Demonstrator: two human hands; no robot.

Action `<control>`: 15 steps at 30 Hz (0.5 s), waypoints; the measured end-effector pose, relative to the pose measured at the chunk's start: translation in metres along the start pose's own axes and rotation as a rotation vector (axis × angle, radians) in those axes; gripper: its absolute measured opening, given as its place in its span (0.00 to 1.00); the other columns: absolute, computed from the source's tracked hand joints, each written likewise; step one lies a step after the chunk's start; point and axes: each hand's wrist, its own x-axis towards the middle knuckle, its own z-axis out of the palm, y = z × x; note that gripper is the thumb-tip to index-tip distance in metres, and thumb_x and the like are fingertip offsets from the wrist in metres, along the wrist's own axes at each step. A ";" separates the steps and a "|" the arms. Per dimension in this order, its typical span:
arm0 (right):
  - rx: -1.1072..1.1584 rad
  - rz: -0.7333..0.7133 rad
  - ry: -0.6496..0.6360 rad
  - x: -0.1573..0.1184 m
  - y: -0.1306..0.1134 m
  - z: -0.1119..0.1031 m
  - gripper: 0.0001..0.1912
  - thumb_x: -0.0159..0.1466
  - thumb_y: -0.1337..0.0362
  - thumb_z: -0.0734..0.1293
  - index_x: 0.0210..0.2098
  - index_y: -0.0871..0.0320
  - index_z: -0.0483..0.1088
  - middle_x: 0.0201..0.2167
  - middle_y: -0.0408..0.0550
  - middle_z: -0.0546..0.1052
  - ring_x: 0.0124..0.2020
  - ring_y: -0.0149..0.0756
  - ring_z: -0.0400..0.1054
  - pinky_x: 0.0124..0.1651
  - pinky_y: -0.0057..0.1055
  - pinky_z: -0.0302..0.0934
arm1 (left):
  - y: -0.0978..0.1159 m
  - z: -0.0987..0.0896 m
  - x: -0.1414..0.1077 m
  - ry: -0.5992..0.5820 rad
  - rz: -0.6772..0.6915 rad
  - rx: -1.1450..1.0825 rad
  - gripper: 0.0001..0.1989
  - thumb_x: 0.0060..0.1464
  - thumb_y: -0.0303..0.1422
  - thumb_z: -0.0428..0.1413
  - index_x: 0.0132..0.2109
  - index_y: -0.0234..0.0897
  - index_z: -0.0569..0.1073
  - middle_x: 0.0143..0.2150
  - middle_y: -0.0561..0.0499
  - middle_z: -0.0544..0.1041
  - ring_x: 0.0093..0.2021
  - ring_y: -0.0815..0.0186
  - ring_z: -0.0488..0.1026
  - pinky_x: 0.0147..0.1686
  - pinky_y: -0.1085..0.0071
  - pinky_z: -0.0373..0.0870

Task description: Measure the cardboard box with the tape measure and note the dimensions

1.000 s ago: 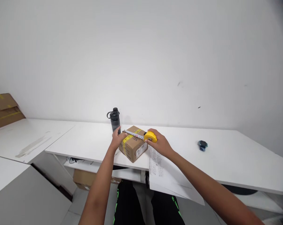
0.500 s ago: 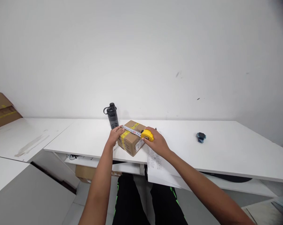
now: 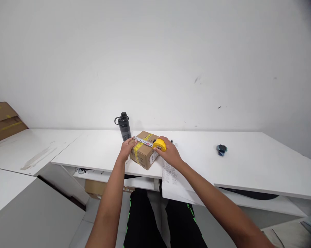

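Observation:
A small cardboard box (image 3: 145,154) with yellow tape and a white label sits on the white desk in front of me. Across its top lies the blade of a yellow tape measure (image 3: 159,145), pulled out from left to right. My right hand (image 3: 168,151) is closed around the case near the box's right edge. At the box's left edge my left hand (image 3: 127,148) pinches the blade's end, its fingers also touching the box. The very tip of the blade is partly covered by those fingers.
Behind the box stands a dark water bottle (image 3: 124,128) with a loop handle. Printed paper (image 3: 172,179) hangs over the desk's front edge. A small dark blue object (image 3: 222,150) lies to the right. Larger cardboard boxes (image 3: 7,127) are at the far left.
My right hand and the case have shifted slightly left, and less blade shows between the hands. My left hand stays at the box's left edge. The view has shifted a little.

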 end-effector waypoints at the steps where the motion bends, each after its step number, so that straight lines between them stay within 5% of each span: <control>1: 0.003 0.003 -0.003 0.000 -0.001 -0.001 0.26 0.60 0.53 0.68 0.55 0.49 0.63 0.55 0.47 0.72 0.53 0.46 0.68 0.52 0.45 0.64 | 0.000 0.000 -0.002 -0.003 0.007 -0.002 0.34 0.41 0.41 0.68 0.56 0.32 0.74 0.51 0.41 0.79 0.45 0.57 0.77 0.49 0.60 0.72; 9: 0.022 -0.153 -0.004 0.021 -0.030 -0.009 0.24 0.60 0.53 0.68 0.54 0.49 0.66 0.54 0.47 0.73 0.50 0.44 0.70 0.52 0.43 0.64 | -0.003 -0.033 -0.060 0.049 0.132 0.074 0.38 0.50 0.46 0.63 0.64 0.36 0.65 0.63 0.40 0.69 0.60 0.53 0.69 0.59 0.59 0.65; 13: 0.143 -0.205 0.084 0.033 -0.047 -0.006 0.25 0.59 0.53 0.70 0.53 0.51 0.66 0.54 0.49 0.73 0.50 0.44 0.69 0.54 0.42 0.63 | -0.024 -0.063 -0.097 0.079 0.104 0.155 0.36 0.50 0.49 0.61 0.62 0.37 0.66 0.62 0.40 0.70 0.62 0.53 0.67 0.60 0.60 0.64; 15: 0.190 -0.214 0.085 0.034 -0.053 -0.003 0.25 0.58 0.53 0.70 0.53 0.51 0.66 0.54 0.49 0.72 0.49 0.43 0.69 0.52 0.40 0.63 | -0.039 -0.073 -0.107 0.194 0.063 0.157 0.36 0.49 0.49 0.61 0.61 0.37 0.66 0.62 0.38 0.69 0.60 0.54 0.68 0.57 0.59 0.67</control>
